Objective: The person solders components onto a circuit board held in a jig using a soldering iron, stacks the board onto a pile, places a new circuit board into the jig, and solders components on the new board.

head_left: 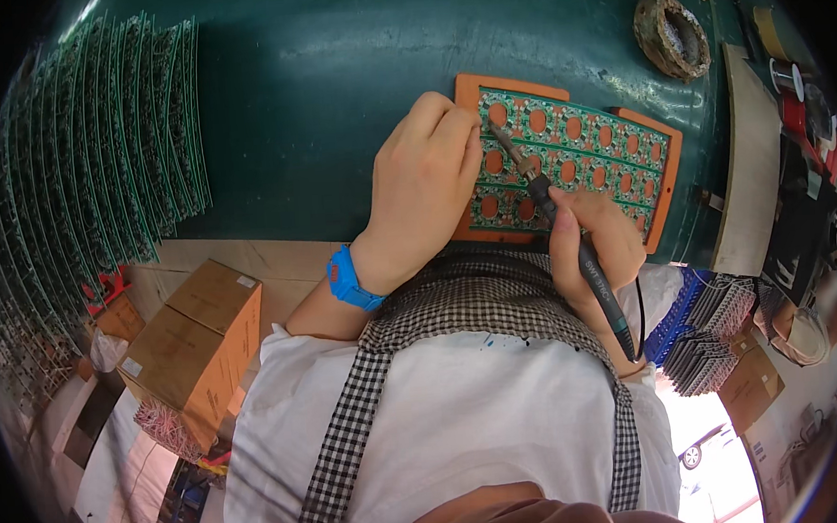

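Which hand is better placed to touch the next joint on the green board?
Right. The right hand grips the soldering iron, its tip already over the green board. The left hand rests on the board's left edge, steadying it in the orange frame.

The circuit board panel [578, 154] lies in a fixture tray [665, 187] under both hands; stacked boards [101, 155] stand well left, a solder-wire stand [674, 35] beyond-right.

A dark green desk [314, 68] fills the upper view; cardboard boxes [196, 344] stand on the pale floor [117, 467] below, with bright daylight at lower right
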Action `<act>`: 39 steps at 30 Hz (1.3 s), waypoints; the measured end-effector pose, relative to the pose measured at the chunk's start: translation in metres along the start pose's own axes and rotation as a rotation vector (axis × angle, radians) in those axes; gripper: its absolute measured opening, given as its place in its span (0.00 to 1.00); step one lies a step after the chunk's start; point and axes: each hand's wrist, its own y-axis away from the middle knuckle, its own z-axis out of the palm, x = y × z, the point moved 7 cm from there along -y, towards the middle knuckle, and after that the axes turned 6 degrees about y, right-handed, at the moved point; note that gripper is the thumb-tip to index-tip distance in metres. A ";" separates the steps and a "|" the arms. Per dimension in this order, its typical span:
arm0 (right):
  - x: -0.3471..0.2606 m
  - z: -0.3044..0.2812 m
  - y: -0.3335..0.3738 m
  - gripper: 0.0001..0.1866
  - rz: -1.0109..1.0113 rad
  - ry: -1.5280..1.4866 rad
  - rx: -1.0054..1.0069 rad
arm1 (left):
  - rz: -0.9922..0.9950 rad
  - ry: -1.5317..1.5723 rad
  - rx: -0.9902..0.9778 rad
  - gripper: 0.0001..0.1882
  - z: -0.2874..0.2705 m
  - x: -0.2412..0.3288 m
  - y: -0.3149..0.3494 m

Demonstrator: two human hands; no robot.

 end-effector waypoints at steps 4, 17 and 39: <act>0.003 -0.008 -0.003 0.04 0.007 0.080 -0.036 | -0.048 -0.050 -0.012 0.04 -0.004 0.003 0.000; 0.118 -0.088 -0.007 0.15 0.214 0.306 0.262 | -0.160 -0.289 -0.092 0.06 0.017 0.020 0.023; 0.124 -0.092 0.050 0.10 0.211 0.059 0.318 | -0.354 0.812 -0.084 0.12 -0.006 0.041 0.021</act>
